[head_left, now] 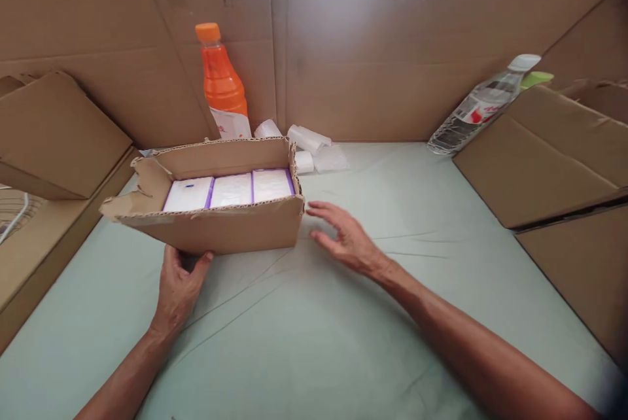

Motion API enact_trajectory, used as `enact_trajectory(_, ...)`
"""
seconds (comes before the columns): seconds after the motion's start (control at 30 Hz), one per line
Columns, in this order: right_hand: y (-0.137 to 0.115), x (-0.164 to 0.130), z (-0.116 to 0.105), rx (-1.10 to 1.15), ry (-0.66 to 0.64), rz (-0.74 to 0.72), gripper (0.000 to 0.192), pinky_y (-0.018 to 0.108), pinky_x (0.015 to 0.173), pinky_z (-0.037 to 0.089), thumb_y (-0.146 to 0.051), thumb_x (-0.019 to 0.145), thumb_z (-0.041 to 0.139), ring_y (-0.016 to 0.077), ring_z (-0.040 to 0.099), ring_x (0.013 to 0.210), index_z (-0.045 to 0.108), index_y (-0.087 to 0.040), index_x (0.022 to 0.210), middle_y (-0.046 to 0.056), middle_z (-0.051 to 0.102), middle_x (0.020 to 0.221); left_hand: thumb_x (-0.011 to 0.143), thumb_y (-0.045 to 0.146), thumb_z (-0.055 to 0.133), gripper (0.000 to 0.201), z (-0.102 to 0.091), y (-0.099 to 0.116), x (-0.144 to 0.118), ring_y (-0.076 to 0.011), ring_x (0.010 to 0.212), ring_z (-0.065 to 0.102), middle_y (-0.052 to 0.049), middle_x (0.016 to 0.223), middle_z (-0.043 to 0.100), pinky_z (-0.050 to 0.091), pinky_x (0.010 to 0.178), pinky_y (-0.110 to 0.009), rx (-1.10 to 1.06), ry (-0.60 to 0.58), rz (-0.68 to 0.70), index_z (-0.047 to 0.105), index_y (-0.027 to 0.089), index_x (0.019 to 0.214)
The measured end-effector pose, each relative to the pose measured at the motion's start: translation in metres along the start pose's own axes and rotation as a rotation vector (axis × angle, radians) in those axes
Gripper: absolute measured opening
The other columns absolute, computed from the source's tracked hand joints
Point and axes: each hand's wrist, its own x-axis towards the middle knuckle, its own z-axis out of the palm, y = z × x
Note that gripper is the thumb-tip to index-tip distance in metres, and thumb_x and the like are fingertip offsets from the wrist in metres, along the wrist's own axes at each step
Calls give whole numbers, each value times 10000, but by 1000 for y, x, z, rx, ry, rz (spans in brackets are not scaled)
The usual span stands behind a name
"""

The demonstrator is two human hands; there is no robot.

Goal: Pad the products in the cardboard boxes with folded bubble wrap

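Observation:
An open cardboard box (230, 233) with ragged top edges stands left of centre on the pale green surface. Inside it, three white packs with purple edges (231, 190) lie in a row. My left hand (179, 286) is at the box's lower front edge, its thumb against the front and its fingertips hidden by the box. Just off the box's right end, my right hand (346, 237) is open, fingers apart and holding nothing.
Behind the box are an orange bottle (223, 80) and clear plastic rolls (309, 140). A clear bottle (483, 106) leans at the right beside a large cardboard box (544, 158). Another cardboard box (63, 139) stands left. Cardboard walls (353, 47) close off the back.

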Motion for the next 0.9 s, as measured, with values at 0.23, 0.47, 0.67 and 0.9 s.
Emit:
enact_trajectory(0.23, 81, 83, -32, -498, 144, 114, 403, 552, 1033, 438, -210, 839, 577, 362, 573, 1252, 711, -165, 1217, 155, 640, 1394, 725, 413, 799, 445, -2, -2, -3, -272, 1039, 654, -13, 901, 600, 527, 1032, -458, 8, 17, -95, 524, 244, 1031)
enact_trajectory(0.47, 103, 101, -64, -509, 374, 205, 297, 505, 973, 437, -221, 902, 446, 312, 620, 1090, 713, -183, 1029, 135, 725, 1187, 761, 400, 778, 422, -5, -8, -5, -251, 1031, 657, -22, 979, 629, 541, 995, -411, -30, -5, -58, 538, 257, 1077)
enact_trajectory(0.67, 27, 25, -113, -275, 572, 150, 173, 365, 779, 504, -341, 901, 522, 211, 619, 792, 657, -233, 915, 52, 685, 853, 749, 419, 769, 495, -9, -19, -1, -264, 982, 663, -43, 1037, 637, 571, 905, -433, 30, 69, 16, 561, 225, 1154)
enact_trajectory(0.9, -74, -32, -113, 376, 451, 270, 123, 281, 613, 439, -356, 841, 675, 131, 510, 649, 659, -235, 856, 7, 578, 752, 838, 250, 740, 706, -32, 31, -69, -345, 1350, 547, -131, 1463, 538, 439, 1154, -538, 196, 235, 553, 474, 233, 1492)
